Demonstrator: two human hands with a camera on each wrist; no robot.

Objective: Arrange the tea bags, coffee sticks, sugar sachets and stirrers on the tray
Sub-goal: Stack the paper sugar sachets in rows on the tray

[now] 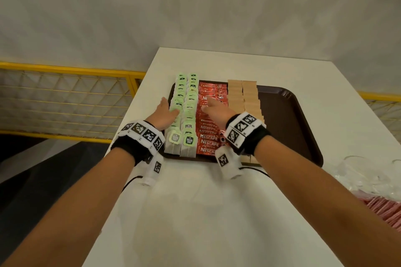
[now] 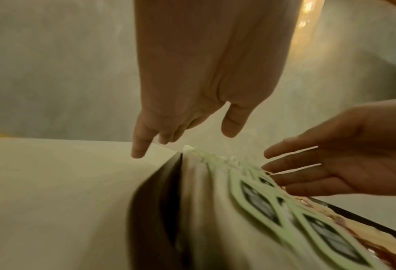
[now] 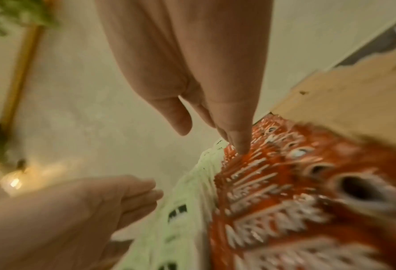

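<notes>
A dark brown tray (image 1: 286, 125) lies on the white table (image 1: 195, 212). On its left part stand two rows of green tea bags (image 1: 187, 102), then red coffee sticks (image 1: 208, 136), then two rows of brown sugar sachets (image 1: 243, 95). My left hand (image 1: 166, 110) lies with straight fingers against the outer side of the tea bag rows (image 2: 261, 201). My right hand (image 1: 213, 107) reaches flat over the coffee sticks (image 3: 284, 201), a fingertip (image 3: 240, 146) touching them near the tea bags (image 3: 192, 201). Neither hand holds anything. No stirrers are in view.
The tray's right part is bare. Crumpled clear plastic (image 1: 355, 171) and a pack of pinkish-red sachets (image 1: 382, 208) lie at the table's right edge. A yellow mesh railing (image 1: 65, 97) runs beyond the table's left edge, with a plain wall behind.
</notes>
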